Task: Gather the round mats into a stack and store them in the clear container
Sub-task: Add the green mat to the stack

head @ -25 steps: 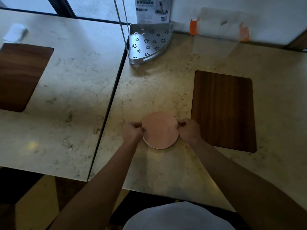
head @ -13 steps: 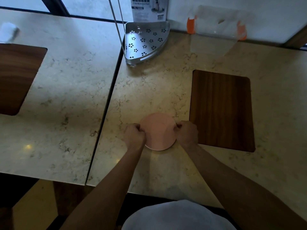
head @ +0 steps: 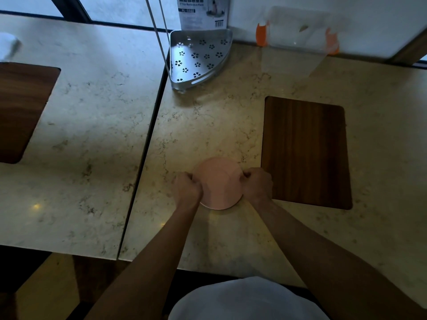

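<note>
On the near part of the marble table [head: 208, 125], the left hand [head: 187, 190] and right hand [head: 257, 185] pinch opposite edges of the pink mats [head: 219, 183], with the clear container [head: 298, 40] far right against the wall.

We have a single wide-angle view, worn on the head, looking forward and steeply down over the counter [head: 208, 125] from close above its near edge. Our own forearms enter from the bottom of the frame, while the wall and the clear container [head: 298, 40] sit at the top, so the far edge bows with the lens.
</note>
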Demonstrator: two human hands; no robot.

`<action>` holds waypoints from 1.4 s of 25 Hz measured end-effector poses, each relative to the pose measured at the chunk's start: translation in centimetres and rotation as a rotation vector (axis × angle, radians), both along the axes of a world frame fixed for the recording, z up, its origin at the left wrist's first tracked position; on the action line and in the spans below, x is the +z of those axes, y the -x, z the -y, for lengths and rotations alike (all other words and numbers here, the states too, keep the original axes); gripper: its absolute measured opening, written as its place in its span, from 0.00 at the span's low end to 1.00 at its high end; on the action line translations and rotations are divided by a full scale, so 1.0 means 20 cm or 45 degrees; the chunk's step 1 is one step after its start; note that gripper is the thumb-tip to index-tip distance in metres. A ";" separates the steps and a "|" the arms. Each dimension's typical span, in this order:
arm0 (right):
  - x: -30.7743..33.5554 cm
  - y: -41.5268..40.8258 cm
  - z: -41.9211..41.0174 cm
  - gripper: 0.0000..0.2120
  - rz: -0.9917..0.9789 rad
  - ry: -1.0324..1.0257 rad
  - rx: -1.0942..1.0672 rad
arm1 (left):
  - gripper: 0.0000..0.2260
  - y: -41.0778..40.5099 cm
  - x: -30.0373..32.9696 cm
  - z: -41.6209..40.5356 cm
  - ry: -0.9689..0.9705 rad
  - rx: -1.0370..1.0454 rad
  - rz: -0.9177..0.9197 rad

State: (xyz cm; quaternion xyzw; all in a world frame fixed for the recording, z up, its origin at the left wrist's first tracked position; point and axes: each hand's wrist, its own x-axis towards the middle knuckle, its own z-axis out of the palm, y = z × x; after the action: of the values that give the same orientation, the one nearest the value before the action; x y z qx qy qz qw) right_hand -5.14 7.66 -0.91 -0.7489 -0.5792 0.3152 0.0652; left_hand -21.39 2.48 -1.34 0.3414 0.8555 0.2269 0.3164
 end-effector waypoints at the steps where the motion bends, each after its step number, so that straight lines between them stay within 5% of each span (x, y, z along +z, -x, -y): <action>1: 0.00 0.00 0.00 0.09 -0.002 -0.001 -0.003 | 0.09 0.01 0.00 0.00 0.001 0.006 0.010; 17: 0.00 0.03 -0.02 0.09 -0.067 0.134 -0.002 | 0.12 0.05 0.00 -0.04 0.153 -0.022 0.068; 21: -0.01 0.00 -0.01 0.14 -0.146 0.103 -0.076 | 0.03 0.10 -0.01 -0.03 0.070 0.040 0.244; 25: -0.02 -0.03 -0.03 0.09 -0.235 0.127 0.004 | 0.18 0.13 -0.02 -0.04 0.104 0.108 0.384; 35: 0.08 -0.27 -0.18 0.10 -0.476 0.150 -0.046 | 0.08 -0.04 0.10 -0.20 0.018 0.110 0.478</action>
State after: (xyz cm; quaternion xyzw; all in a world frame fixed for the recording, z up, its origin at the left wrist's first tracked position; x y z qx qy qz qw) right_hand 0.35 11.20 0.74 -0.6901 -0.5240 0.4811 0.1333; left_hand -20.55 6.44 0.75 0.2539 0.7968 0.2941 0.4628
